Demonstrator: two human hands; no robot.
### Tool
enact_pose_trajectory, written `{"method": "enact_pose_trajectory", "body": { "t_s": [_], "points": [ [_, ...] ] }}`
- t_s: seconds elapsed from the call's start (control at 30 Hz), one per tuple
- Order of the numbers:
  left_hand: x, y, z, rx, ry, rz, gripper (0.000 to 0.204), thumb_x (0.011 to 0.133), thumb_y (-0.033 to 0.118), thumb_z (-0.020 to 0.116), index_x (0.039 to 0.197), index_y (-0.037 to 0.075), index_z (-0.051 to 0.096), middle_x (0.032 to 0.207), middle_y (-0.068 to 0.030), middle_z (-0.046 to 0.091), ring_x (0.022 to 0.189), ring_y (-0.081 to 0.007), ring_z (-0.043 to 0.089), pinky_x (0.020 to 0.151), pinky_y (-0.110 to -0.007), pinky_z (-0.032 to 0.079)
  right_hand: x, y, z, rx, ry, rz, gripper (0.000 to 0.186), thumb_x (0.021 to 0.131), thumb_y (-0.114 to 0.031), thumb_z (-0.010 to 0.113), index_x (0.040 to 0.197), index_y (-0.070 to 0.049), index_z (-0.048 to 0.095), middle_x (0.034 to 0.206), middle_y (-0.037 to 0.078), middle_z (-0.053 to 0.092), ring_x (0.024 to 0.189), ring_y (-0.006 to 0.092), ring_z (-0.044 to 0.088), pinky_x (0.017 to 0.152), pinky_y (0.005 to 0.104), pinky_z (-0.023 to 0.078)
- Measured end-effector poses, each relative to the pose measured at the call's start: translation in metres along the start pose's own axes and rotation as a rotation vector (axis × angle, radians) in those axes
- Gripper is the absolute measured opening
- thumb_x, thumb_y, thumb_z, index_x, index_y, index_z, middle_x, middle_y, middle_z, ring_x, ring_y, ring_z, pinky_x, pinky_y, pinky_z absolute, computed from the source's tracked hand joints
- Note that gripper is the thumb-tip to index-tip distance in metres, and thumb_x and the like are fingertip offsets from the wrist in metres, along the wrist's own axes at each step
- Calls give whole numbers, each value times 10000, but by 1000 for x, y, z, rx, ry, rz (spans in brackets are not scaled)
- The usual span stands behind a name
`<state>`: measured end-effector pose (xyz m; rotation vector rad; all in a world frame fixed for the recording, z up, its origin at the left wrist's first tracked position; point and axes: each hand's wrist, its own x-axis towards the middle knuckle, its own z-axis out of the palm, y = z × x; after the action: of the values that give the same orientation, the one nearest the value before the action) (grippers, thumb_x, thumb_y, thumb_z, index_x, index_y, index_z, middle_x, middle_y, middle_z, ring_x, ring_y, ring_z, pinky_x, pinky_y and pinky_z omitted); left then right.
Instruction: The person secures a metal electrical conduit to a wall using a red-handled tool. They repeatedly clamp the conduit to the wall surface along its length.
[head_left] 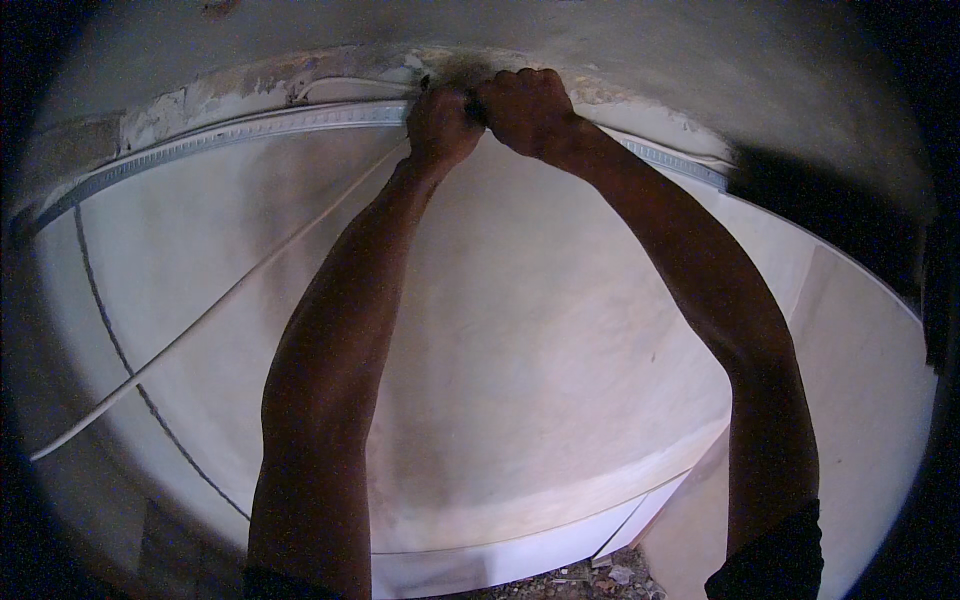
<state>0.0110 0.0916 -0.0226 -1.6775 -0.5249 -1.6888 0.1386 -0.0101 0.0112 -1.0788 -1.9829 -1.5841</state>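
Across most of the view stands 1 pale wall (540, 330), w/ 1 ridged trim strip (250, 128) along its top, showing as 2 stretches either side of the hands. 1 long white cable (200, 320) slants from lower L up to the L hand (440, 125), prob. near-straight b/c its top end is held there. L hand and R hand (525, 105) each have a clenched grip, side by side at trim level, prob. to steady one spot; can't tell exactly what's inside.
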Motion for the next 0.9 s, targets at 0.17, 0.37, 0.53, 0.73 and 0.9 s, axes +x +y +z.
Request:
{"method": "enact_pose_trajectory", "body": {
  "t_s": [0.17,0.37,0.53,0.73,0.9],
  "points": [
    [4,3,7,-61,-61,-12,160,757,184,659,838,56,712,787,-184,672,742,-355,653,699,-422,523,-18,7,11,131,85,180,315,904,-343,539,937,-51,653,882,189,667,839,356,659,736,456,527],
    [6,7,-33,-268,-321,-340,234,758,160,675,956,37,700,835,-175,684,780,-284,674,738,-376,520,-88,-2,-2,626,-52,496,400,911,-402,530,829,-31,655,766,197,653,709,350,643,702,435,514],
    [10,11,-64,-104,-240,-51,239,801,52,605,1027,37,679,937,-173,679,807,-266,674,765,-335,521,-231,-60,6,1096,-723,341,247,805,-156,581,1040,-81,599,806,86,634,668,239,586,595,382,467],
    [15,39,-95,56,-285,-98,282,789,13,582,1052,55,673,1029,-183,659,956,-279,642,864,-366,494,-380,-138,31,1940,-969,959,319,916,-336,587,851,-38,681,612,-4,492,430,56,367,388,240,281],
    [3,35,-96,127,-376,-49,354,709,66,668,1063,50,665,1061,-195,640,987,-301,617,904,-383,471,-435,-176,45,2232,-936,919,289,925,-287,577,911,-14,672,655,20,509,412,56,361,363,233,260]
  ]
}}
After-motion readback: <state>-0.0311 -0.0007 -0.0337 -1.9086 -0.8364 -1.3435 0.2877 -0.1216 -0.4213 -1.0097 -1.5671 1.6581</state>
